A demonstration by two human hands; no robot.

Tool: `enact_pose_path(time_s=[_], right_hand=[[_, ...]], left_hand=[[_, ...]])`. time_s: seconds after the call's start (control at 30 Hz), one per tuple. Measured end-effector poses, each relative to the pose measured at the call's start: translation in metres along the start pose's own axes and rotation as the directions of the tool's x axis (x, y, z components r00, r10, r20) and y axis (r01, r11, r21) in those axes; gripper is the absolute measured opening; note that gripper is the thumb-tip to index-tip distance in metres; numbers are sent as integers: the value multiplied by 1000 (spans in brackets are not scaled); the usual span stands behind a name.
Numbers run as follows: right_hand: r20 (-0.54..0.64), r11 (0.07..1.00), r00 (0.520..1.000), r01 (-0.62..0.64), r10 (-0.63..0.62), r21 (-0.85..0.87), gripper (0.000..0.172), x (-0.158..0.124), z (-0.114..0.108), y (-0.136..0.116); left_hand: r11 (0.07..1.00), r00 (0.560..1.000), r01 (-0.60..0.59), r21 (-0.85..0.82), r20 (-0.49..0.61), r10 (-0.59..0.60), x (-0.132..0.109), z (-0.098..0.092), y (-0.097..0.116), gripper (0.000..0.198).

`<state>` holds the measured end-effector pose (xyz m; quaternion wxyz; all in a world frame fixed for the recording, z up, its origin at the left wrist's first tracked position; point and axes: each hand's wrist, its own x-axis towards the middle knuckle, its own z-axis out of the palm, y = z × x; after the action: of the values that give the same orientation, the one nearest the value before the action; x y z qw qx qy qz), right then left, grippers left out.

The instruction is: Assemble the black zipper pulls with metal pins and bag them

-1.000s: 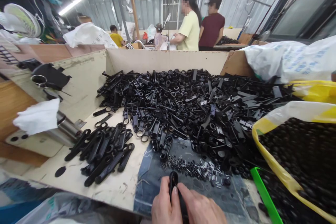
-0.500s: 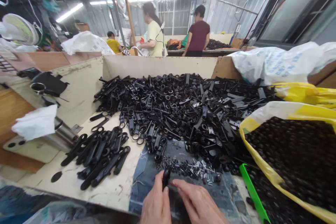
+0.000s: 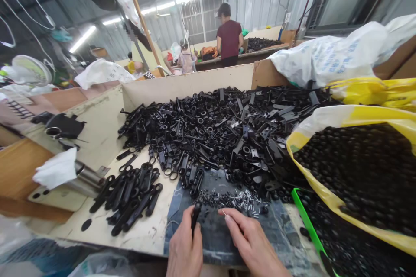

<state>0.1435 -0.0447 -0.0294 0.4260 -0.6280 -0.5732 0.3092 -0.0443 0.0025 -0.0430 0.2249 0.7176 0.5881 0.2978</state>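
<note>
Pinching a black zipper pull (image 3: 196, 217) upright between thumb and fingers, the left hand (image 3: 184, 246) rests at the near edge of a denim patch (image 3: 208, 236). Just beside it, the right hand (image 3: 255, 244) presses thumb and forefinger together on what looks like a thin silver pin (image 3: 224, 213), its other fingers loosely curled. Just past the fingertips, tiny black beads (image 3: 212, 199) and short silver tubes (image 3: 248, 202) lie scattered on the denim. Beyond them spreads a large heap of black pulls (image 3: 208, 134) on a cream board (image 3: 146, 233). A smaller bunch of long black pulls (image 3: 130, 201) lies near the left, close to a steel flask (image 3: 86, 177) draped with a white cloth (image 3: 55, 168). To the right, a yellow-rimmed bag (image 3: 325, 181) holds round black parts, beside a green plastic strip (image 3: 307, 225). Far ahead, past a cardboard wall (image 3: 185, 84), a co-worker in a maroon shirt (image 3: 230, 39) stands at a bench.
</note>
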Motion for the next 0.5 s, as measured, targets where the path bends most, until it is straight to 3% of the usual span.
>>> enact_pose_path(time_s=[0.17,0.27,0.5], right_hand=[[97,1000,995,-3,6,-30,28,3,-5,-9],[149,990,988,68,-49,-125,17,9,-2,-18],[191,934,977,155,-97,-321,13,32,28,-30]], left_hand=[[978,981,189,-89,-21,-192,-1,-12,2,26],[976,977,202,-80,-57,-206,-4,-15,3,25],[973,963,211,-89,-151,-223,-19,-24,-4,33]])
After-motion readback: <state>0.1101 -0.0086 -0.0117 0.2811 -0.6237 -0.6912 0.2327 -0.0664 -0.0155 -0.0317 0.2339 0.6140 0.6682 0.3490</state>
